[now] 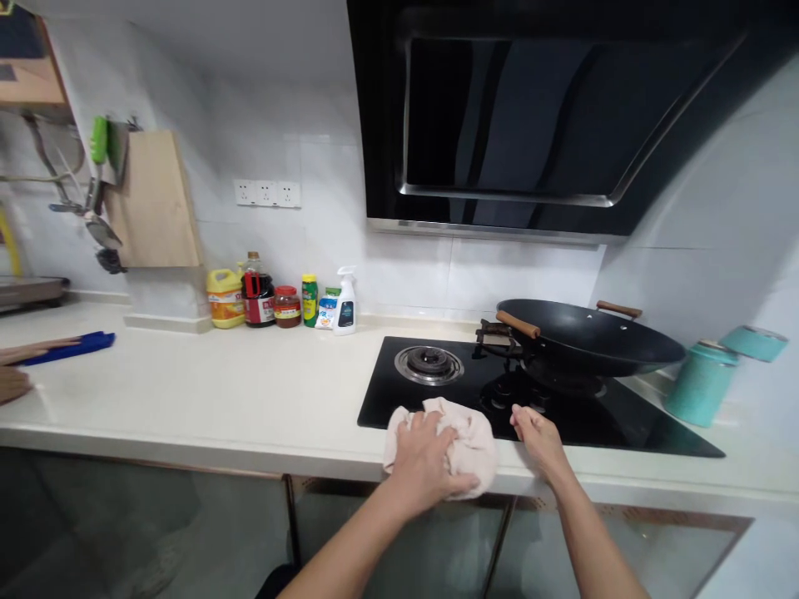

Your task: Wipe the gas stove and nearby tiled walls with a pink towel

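My left hand (424, 457) presses down on a pale pink cloth (473, 445), its fingers bent into the fabric. The bunched cloth lies across the counter's front edge, overlapping the front of the black glass cooktop (462, 409) and hanging a little over the lip. Just right of the cloth, my right hand (540, 437) is held at the cooktop's front edge with its fingers curled in. Nothing shows in that hand. Close beyond it are the dark burner knobs (499, 394).
A big black wok (593, 337) sits on the right burner; the left burner (429, 363) is bare. Bottles and jars, including a spray bottle (345, 304), line the wall. A teal canister (702, 387) stands right. Another person's hand (12, 384) is near a blue cloth (75, 348). A range hood (499, 125) overhangs.
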Motion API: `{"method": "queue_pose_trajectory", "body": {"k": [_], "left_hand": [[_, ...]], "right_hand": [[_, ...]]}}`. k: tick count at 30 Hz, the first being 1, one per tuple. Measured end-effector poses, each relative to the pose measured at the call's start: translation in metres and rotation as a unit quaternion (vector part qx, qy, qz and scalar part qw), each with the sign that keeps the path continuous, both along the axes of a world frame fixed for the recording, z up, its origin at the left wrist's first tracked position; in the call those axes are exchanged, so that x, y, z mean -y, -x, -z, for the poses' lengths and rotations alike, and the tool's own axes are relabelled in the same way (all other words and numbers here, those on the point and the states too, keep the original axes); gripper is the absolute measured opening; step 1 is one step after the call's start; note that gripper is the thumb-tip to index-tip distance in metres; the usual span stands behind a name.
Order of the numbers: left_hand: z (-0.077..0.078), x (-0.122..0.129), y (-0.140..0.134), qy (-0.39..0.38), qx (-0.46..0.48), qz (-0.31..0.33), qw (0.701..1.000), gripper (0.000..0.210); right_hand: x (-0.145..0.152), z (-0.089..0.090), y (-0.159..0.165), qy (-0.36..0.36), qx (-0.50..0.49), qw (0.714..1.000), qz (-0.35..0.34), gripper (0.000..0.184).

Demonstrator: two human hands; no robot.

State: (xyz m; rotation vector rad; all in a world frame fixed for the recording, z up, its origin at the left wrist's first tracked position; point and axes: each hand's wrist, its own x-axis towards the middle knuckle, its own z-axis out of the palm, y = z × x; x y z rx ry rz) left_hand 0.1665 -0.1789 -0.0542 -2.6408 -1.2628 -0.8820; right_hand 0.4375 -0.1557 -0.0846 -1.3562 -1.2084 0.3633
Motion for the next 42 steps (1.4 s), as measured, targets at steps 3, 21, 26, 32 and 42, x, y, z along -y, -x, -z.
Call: {"method": "queue_pose_trajectory", "body": {"k": [3, 21, 26, 32, 42], "left_hand": [[-0.002, 0.0, 0.054, -0.004, 0.0, -0.065, 0.998, 0.069], [-0.002, 0.0, 0.152, -0.117, -0.006, -0.346, 0.931, 0.047], [0.006, 0.008, 0.098, -0.107, 0.012, -0.307, 0.946, 0.046], [0.013, 0.016, 0.029, -0.063, 0.026, -0.174, 0.982, 0.058], [0.014, 0.022, -0.075, 0.012, -0.05, 0.007, 0.999, 0.082]], "right_hand": [[0.001, -0.001, 0.001, 0.0, -0.006, 1.0, -0.004, 0.054], [0.0, -0.004, 0.006, -0.013, 0.028, 0.999, 0.004, 0.051], [0.001, -0.005, 0.006, -0.014, 0.039, 0.999, 0.013, 0.053], [0.003, -0.007, 0.007, -0.02, 0.056, 0.998, 0.017, 0.055], [0.005, -0.007, 0.006, -0.02, 0.081, 0.996, 0.022, 0.059]]}}
